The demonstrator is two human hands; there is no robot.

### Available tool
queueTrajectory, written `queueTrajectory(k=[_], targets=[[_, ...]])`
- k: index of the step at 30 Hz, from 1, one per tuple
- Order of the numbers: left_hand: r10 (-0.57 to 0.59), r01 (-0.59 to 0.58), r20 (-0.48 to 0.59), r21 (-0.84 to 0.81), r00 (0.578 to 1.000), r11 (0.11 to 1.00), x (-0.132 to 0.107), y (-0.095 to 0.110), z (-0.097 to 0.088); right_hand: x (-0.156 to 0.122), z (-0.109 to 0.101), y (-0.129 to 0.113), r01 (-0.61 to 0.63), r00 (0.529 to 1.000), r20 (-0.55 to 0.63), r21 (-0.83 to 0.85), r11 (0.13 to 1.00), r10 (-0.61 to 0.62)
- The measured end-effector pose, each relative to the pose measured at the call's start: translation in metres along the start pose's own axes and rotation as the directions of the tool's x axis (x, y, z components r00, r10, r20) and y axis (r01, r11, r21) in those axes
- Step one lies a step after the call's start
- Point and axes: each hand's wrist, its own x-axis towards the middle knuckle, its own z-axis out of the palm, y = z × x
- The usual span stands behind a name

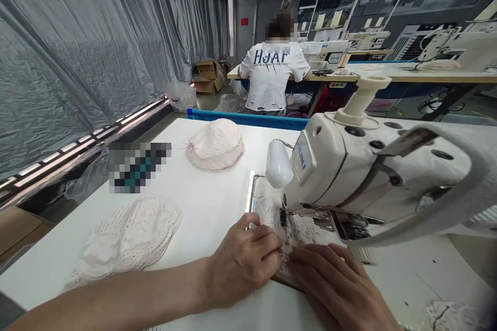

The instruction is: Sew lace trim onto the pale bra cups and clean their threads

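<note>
White lace fabric (306, 230) lies under the needle area of a white sewing machine (322, 160). My left hand (244, 258) is closed at the lace's left edge, its fingers curled and pinching it. Close by on the right, my right hand (336, 282) rests on the lace with fingers stretched out flat, pressing it down. The fingertips of both hands are just in front of the presser foot (284, 216). Part of the lace is hidden beneath my hands and the machine head.
A stack of white lace pieces (132, 238) lies left, with a pale pink cup-shaped pile (216, 144) behind it. More lace (452, 315) sits at the lower right. A person in a white shirt (274, 75) sits at another table ahead. Cardboard boxes (207, 76) stand beyond.
</note>
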Motion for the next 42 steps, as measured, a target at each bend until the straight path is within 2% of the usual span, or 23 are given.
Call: queueTrajectory(k=[4,7,19,24,29,34,42], targets=[[0.008,-0.005,-0.041,0.055,0.999,0.998,0.0,0.001,0.001,0.0,0.006,0.0,0.009,0.997,-0.077,-0.019,1.0,-0.011],[0.01,-0.007,-0.031,0.09,0.999,0.996,0.001,0.001,0.001,0.001,0.009,0.0,0.028,0.991,-0.13,-0.04,0.999,-0.033],[0.016,-0.013,-0.034,0.079,0.999,0.997,-0.002,0.002,0.0,0.007,0.001,-0.004,0.065,0.993,-0.087,-0.127,0.99,-0.076],[0.033,-0.033,0.003,0.102,0.999,0.994,-0.002,0.004,-0.002,0.018,-0.014,-0.007,0.097,0.995,0.031,-0.144,0.985,-0.093],[0.017,-0.02,0.039,0.083,0.999,0.996,0.003,0.002,-0.002,0.024,-0.016,-0.004,0.095,0.994,-0.027,-0.278,0.956,-0.106],[-0.022,0.014,0.119,0.068,0.993,0.998,0.007,-0.006,0.001,0.025,-0.011,0.004,0.097,0.995,0.002,-0.355,0.93,-0.103],[-0.025,0.007,0.173,0.106,0.985,0.994,0.01,-0.013,0.002,0.029,-0.011,0.007,0.09,0.995,0.005,-0.45,0.888,-0.099]])
